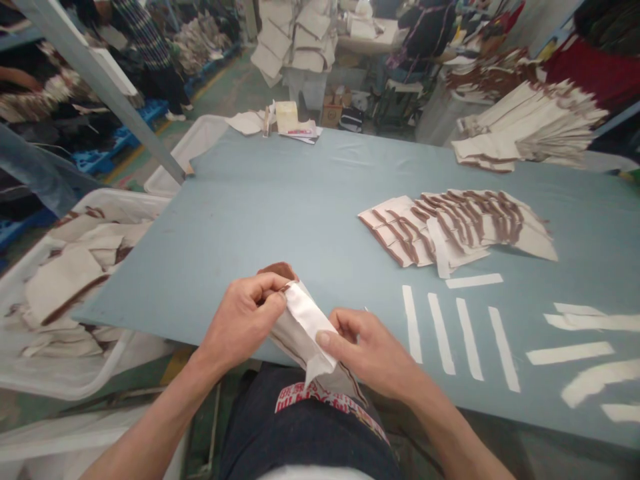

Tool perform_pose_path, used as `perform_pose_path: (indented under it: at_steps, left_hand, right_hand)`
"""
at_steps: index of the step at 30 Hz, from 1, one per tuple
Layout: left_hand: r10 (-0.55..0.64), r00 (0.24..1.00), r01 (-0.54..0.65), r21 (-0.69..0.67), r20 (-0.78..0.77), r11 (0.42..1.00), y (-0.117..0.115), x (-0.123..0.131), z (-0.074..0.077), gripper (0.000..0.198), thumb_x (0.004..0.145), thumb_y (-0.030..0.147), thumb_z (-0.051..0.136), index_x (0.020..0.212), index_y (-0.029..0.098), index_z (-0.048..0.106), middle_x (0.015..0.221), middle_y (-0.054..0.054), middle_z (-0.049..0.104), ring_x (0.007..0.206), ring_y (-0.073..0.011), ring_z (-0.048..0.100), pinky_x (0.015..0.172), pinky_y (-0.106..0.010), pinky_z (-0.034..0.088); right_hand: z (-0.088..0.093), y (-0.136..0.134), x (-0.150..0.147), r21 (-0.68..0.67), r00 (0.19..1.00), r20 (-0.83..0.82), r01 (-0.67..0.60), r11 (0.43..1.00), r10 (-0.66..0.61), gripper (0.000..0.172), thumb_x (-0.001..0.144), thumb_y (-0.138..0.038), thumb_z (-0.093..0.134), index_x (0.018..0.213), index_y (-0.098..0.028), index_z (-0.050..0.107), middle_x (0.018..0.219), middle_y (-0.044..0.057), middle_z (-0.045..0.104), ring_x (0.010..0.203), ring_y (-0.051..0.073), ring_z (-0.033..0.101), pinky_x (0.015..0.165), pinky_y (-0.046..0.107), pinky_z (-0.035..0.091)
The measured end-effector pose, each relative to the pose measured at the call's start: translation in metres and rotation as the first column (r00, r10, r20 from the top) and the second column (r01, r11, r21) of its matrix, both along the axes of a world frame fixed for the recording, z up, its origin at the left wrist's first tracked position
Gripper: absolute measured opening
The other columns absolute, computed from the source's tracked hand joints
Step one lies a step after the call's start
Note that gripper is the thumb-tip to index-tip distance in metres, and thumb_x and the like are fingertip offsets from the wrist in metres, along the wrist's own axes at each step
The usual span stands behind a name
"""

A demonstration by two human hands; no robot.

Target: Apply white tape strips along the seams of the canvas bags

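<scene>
At the table's near edge both my hands grip a cream fabric piece (306,327) with brown trim. My left hand (245,320) pinches its upper end, fingers curled closed over the brown edge. My right hand (367,353) is closed on its lower end, thumb pressed on the white fabric. The piece slants from upper left to lower right above my lap.
The blue-grey table (280,207) holds a fanned row of cream pieces with brown trim (450,227), several white strips (467,337) to the right, and a stack (530,127) at the far right. White bins with fabric pieces (65,280) stand left. People work in the background.
</scene>
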State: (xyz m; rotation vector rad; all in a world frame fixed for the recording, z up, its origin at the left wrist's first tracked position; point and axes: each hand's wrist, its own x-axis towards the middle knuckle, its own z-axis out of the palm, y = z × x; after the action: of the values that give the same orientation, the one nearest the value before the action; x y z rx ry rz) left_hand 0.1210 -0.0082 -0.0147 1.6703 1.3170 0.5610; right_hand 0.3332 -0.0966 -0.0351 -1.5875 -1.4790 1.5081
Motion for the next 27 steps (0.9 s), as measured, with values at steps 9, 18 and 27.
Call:
perform_pose_path:
  at_steps: [9,18,27]
  left_hand:
    - [-0.345,0.938,0.338,0.170,0.012,0.926,0.005,0.002,0.031,0.029,0.089,0.023,0.053,0.082,0.017,0.081,0.074,0.002,0.078,0.064,-0.0122,0.067,0.060,-0.019,0.046]
    - [-0.395,0.915,0.392,0.423,-0.085,0.817,-0.009,-0.003,0.048,0.027,0.092,0.010,0.051,0.086,0.020,0.076,0.076,0.006,0.079,0.065,-0.0085,0.071,0.064,-0.019,0.047]
    - [-0.151,0.946,0.302,0.608,-0.287,0.734,-0.021,-0.009,0.031,0.019,0.095,0.012,0.047,0.087,0.021,0.062,0.068,0.003,0.071,0.055,-0.0143,0.069,0.056,-0.027,0.044]
  right_hand:
    - [0.021,0.024,0.027,0.610,0.983,0.153,-0.015,0.793,-0.100,0.033,0.094,-0.032,0.068,0.126,-0.021,0.066,0.124,0.011,0.078,0.116,0.026,0.072,0.100,0.039,0.055]
    - [0.030,0.067,-0.004,0.766,0.958,0.217,-0.287,0.575,0.189,0.008,0.087,-0.023,0.062,0.091,-0.020,0.069,0.074,-0.001,0.070,0.071,0.017,0.063,0.080,0.034,0.048]
    - [0.041,0.064,-0.014,0.610,0.924,0.356,-0.342,0.715,0.139,0.015,0.094,-0.022,0.062,0.080,-0.018,0.066,0.072,0.001,0.071,0.065,0.014,0.058,0.064,0.028,0.034]
